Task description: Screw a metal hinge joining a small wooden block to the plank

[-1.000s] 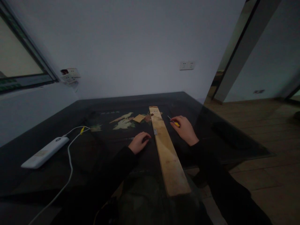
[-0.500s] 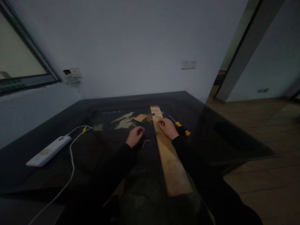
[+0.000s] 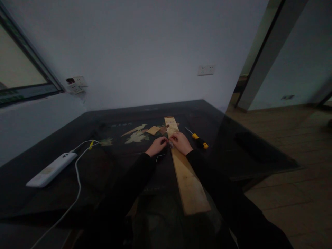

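Observation:
A long pale wooden plank (image 3: pixel 188 178) lies lengthwise on the dark table (image 3: pixel 109 173). My left hand (image 3: pixel 156 146) and my right hand (image 3: pixel 181 143) meet at the plank's left edge, fingers curled around a small metal piece (image 3: pixel 171 143) fixed there. What the fingertips pinch is too small to name. A yellow-handled screwdriver (image 3: pixel 198 139) lies on the table just right of my right hand. A small thin metal part (image 3: pixel 160 157) rests on the table below my left hand.
A white power strip (image 3: pixel 52 169) with a white cable (image 3: pixel 77 180) lies at the left. Inlaid light shapes (image 3: pixel 137 134) decorate the tabletop behind the hands. A wall with sockets (image 3: pixel 206 70) stands behind; wooden floor (image 3: pixel 285 138) stretches to the right.
My right hand let go of the screwdriver, which now lies on the table, and moved left onto the plank. My left hand moved right to meet it at the metal piece.

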`<state>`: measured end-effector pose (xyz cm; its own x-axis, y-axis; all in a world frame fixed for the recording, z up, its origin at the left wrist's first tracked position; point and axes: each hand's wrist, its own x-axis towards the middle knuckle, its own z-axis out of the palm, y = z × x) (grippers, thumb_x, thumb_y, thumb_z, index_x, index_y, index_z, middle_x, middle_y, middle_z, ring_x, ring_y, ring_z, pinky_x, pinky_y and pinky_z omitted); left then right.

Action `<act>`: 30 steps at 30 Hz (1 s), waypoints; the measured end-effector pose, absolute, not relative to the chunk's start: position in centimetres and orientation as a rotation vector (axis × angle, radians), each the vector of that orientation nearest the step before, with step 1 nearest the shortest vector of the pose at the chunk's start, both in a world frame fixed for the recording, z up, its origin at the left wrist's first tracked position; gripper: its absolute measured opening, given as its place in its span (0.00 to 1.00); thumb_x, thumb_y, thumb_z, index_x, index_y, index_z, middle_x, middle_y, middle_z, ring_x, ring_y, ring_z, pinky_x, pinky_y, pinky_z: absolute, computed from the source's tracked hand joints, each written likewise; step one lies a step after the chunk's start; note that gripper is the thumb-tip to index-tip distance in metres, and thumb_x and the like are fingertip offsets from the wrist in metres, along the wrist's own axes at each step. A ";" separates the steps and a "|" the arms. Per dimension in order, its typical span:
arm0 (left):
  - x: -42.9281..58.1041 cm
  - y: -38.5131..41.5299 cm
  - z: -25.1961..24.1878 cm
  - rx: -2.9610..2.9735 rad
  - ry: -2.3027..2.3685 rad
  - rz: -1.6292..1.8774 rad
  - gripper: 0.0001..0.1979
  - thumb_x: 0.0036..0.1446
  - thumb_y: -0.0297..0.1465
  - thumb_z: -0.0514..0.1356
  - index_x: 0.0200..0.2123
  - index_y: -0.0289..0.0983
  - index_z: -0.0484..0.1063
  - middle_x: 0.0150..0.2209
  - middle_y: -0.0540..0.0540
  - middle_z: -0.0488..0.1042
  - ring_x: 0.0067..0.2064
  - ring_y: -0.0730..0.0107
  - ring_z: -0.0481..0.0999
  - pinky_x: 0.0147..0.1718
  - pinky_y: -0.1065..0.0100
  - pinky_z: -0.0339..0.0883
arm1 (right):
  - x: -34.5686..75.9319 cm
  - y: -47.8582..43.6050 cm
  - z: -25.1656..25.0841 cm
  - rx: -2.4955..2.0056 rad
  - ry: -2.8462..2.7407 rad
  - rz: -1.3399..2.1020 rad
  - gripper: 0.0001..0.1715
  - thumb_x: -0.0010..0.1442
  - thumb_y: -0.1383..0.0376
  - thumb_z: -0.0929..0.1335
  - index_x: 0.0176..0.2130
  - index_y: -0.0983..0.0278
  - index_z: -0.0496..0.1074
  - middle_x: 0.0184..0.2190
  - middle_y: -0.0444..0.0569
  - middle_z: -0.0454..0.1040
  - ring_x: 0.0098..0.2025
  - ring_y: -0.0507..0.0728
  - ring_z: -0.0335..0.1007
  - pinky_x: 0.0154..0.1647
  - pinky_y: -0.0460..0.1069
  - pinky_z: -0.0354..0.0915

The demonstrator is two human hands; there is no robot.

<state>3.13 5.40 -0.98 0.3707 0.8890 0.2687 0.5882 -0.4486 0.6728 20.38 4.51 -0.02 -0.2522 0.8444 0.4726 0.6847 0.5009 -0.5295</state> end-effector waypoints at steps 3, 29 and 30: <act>3.2 5.2 -1.1 2.187 1.276 0.830 0.09 0.53 0.25 0.52 0.33 0.36 0.73 0.36 0.46 0.76 0.40 0.65 0.73 0.44 0.66 0.66 | 20.4 4.5 0.0 -1.257 -2.026 0.294 0.07 0.59 0.67 0.66 0.33 0.65 0.75 0.31 0.49 0.71 0.36 0.54 0.64 0.40 0.48 0.57; 3.4 5.5 -1.9 1.909 1.184 0.978 0.05 0.53 0.29 0.57 0.34 0.36 0.71 0.34 0.47 0.75 0.37 0.68 0.73 0.41 0.67 0.66 | 21.0 4.2 0.8 -1.310 -2.042 0.374 0.06 0.57 0.67 0.67 0.34 0.66 0.75 0.30 0.49 0.71 0.36 0.53 0.64 0.39 0.47 0.57; 3.4 5.5 -1.9 1.941 1.193 0.962 0.05 0.53 0.29 0.57 0.33 0.36 0.71 0.34 0.47 0.75 0.37 0.68 0.73 0.42 0.66 0.66 | 21.0 4.2 0.8 -1.306 -2.040 0.372 0.06 0.57 0.67 0.67 0.34 0.66 0.75 0.30 0.48 0.71 0.35 0.53 0.64 0.39 0.47 0.57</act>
<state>3.37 5.50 -1.88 0.3147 0.9168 0.2458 0.4346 -0.3694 0.8214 21.03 4.21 0.80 -0.2680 0.8821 0.3874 0.6886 0.4566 -0.5633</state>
